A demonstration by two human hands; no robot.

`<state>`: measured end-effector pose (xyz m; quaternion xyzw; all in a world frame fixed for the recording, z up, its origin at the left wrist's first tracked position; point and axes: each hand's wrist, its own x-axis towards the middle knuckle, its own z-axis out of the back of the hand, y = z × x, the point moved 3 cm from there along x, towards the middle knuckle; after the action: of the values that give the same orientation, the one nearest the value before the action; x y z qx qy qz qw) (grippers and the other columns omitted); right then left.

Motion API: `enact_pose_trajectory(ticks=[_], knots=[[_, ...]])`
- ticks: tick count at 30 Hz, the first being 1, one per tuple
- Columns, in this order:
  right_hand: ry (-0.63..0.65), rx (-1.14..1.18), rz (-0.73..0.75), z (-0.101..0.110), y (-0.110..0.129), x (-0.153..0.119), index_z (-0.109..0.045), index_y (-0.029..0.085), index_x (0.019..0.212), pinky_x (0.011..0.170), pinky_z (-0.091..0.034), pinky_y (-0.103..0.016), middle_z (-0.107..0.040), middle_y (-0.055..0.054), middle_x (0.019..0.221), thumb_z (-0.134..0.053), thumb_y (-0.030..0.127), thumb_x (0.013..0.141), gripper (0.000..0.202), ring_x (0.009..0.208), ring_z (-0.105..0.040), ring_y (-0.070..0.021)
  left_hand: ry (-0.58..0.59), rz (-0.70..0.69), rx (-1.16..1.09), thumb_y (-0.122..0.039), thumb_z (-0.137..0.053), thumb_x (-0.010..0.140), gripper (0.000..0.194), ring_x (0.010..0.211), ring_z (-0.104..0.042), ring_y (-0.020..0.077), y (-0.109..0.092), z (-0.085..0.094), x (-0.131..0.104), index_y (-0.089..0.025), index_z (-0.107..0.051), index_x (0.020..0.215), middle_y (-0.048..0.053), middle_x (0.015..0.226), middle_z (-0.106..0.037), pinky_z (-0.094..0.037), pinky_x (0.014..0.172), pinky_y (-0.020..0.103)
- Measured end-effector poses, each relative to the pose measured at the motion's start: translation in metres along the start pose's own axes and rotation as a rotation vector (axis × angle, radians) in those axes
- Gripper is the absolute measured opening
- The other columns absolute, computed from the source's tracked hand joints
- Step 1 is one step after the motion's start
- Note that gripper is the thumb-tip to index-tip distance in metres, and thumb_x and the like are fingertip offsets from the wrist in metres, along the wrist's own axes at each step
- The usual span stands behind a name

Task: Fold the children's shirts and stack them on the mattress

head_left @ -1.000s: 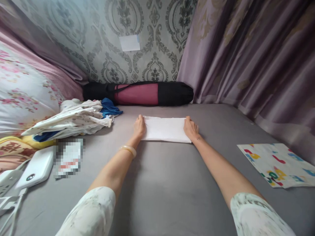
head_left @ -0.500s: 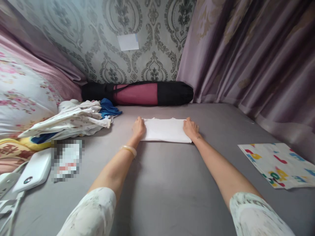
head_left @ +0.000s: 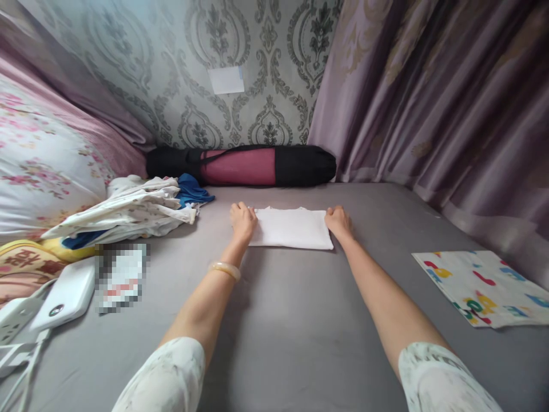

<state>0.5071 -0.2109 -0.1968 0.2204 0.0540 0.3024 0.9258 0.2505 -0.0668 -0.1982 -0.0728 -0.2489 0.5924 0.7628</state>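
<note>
A folded white cloth [head_left: 291, 229] lies flat on the grey sheet, a wide rectangle with a slightly wavy far edge. Its left end is pinched by my left hand [head_left: 243, 220], whose fingers are curled over the upper left corner. At the opposite end, my right hand [head_left: 339, 222] has its fingers curled in at the upper right corner. The fingertips there are partly hidden, but they touch the cloth. Most of the cloth's right edge shows beside that hand.
Rumpled clothes [head_left: 128, 209] lie left, near a floral pillow [head_left: 47, 160]. A white power bank [head_left: 66, 294] and a power strip [head_left: 17, 317] with cables sit front left. A black and maroon roll bag [head_left: 240, 166] lies along the wall. A folded patterned cloth [head_left: 484, 289] rests right.
My right hand has shifted slightly right, baring more of the cloth's right edge. My left hand stays at the left end. The whole view has tilted a little.
</note>
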Motion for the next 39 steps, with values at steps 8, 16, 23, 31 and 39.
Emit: enact_pose_trajectory(ticks=[8, 16, 23, 31, 39], knots=[[0.058, -0.156, 0.673, -0.041, 0.074, -0.06, -0.043, 0.018, 0.144, 0.115, -0.019, -0.049, -0.034, -0.01, 0.155, -0.028, 0.026, 0.099, 0.047, 0.143, -0.026, -0.0266, 0.188, -0.376, 0.065, -0.025, -0.034, 0.096, 0.041, 0.142, -0.03, 0.0325, -0.064, -0.028, -0.038, -0.014, -0.049, 0.132, 0.014, 0.15, -0.041, -0.029, 0.112, 0.047], [0.185, -0.209, 0.716, -0.065, 0.073, -0.069, -0.034, 0.02, 0.15, 0.117, -0.01, -0.053, -0.026, -0.006, 0.159, -0.025, 0.03, 0.098, 0.054, 0.147, -0.017, -0.0256, 0.264, -0.398, 0.153, -0.031, -0.025, 0.098, 0.049, 0.145, -0.024, 0.0303, -0.049, -0.045, -0.043, -0.017, -0.044, 0.141, 0.01, 0.154, -0.037, -0.019, 0.117, 0.054], [0.147, -0.207, 0.722, -0.068, 0.071, -0.071, -0.037, 0.02, 0.149, 0.116, -0.014, -0.05, -0.031, -0.005, 0.157, -0.025, 0.03, 0.098, 0.054, 0.144, -0.023, -0.0259, 0.266, -0.375, 0.147, -0.035, -0.025, 0.099, 0.051, 0.142, -0.031, 0.0299, -0.044, -0.05, -0.043, -0.019, -0.043, 0.143, 0.009, 0.153, -0.039, -0.023, 0.115, 0.053], [0.081, -0.213, 0.67, -0.07, 0.068, -0.067, -0.042, 0.021, 0.147, 0.116, -0.015, -0.045, -0.035, -0.006, 0.155, -0.026, 0.033, 0.099, 0.052, 0.143, -0.027, -0.0246, 0.205, -0.304, 0.155, -0.045, -0.029, 0.098, 0.055, 0.14, -0.034, 0.0311, -0.031, -0.05, -0.035, -0.015, -0.046, 0.14, 0.015, 0.15, -0.042, -0.026, 0.114, 0.048], [0.042, -0.238, 0.546, -0.065, 0.051, -0.056, -0.04, 0.015, 0.147, 0.116, -0.015, -0.044, -0.033, -0.008, 0.156, -0.026, 0.035, 0.1, 0.053, 0.144, -0.025, -0.0251, 0.185, -0.197, 0.144, -0.046, -0.029, 0.097, 0.061, 0.143, -0.029, 0.0309, -0.017, -0.042, -0.03, -0.007, -0.045, 0.14, 0.02, 0.151, -0.039, -0.023, 0.117, 0.046]])
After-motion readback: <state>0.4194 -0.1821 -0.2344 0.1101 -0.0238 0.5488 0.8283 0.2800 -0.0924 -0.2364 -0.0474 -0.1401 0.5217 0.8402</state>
